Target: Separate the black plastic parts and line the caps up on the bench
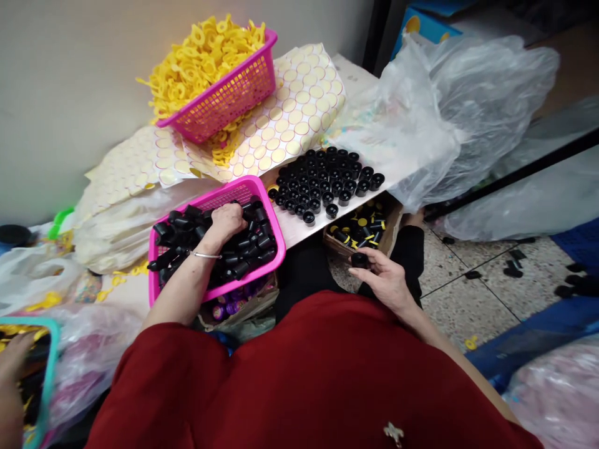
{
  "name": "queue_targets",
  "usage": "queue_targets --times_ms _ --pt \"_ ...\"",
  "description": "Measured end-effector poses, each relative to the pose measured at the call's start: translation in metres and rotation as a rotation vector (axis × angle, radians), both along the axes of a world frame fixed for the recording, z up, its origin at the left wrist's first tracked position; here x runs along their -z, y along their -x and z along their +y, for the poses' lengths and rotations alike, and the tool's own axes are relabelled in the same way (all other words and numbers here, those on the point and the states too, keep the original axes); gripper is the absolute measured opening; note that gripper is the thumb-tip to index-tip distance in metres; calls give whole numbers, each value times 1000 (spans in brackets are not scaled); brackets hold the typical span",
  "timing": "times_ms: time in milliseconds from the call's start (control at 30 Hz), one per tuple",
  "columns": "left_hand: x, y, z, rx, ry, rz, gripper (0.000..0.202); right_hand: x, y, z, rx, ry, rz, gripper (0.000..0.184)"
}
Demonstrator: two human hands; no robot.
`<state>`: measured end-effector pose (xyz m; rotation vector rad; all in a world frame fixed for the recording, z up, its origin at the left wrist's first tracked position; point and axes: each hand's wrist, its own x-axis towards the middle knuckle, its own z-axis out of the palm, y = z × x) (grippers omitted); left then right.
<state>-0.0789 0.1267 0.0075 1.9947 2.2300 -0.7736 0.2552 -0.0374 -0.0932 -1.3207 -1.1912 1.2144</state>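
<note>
My left hand point(228, 219) reaches into a pink basket point(279, 232) heaped with small black tubes point(243, 249); its fingers curl down among them, and what they grip is hidden. My right hand point(381, 274) is held low over my lap, fingers closed round one small black cap point(359, 260). Beyond the basket, a cluster of upright black caps point(327, 181) stands on a white board point(299, 227). Under the board, a cardboard box point(392, 227) holds black pieces with yellow parts.
A second pink basket point(234, 93) full of yellow plastic pieces sits at the back on sheets of round stickers point(299, 106). Big clear plastic bags point(444, 112) lie to the right. Another person's hand point(16, 355) rests at a teal basket point(49, 374) bottom left. Black pieces dot the tiled floor point(468, 299).
</note>
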Motion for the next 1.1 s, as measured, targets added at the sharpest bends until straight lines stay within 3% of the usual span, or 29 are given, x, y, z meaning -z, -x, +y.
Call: queue_targets --times_ms 333,433,533,633,733,867,1100 --pt "8 13 4 -8 -111 -223 36 4 2 -1 25 52 28 50" --pt "-1 27 4 -114 -239 -443 34 5 0 -2 -1 32 -3 51" --pt "-20 34 -7 -199 -328 -635 40 -5 -1 2 -46 -39 -45 46" --pt "-37 15 -28 -332 -301 -1125 32 -31 6 15 -134 -251 -176 39" --pt "-45 -23 -49 -452 -137 -1516 23 -63 23 34 -266 -515 -248 38" --pt "-48 -70 -67 -473 38 -1643 19 -87 45 56 -286 -684 -290 35" --pt "-41 -97 -67 -398 139 -1690 17 -87 47 58 -251 -757 -351 28"
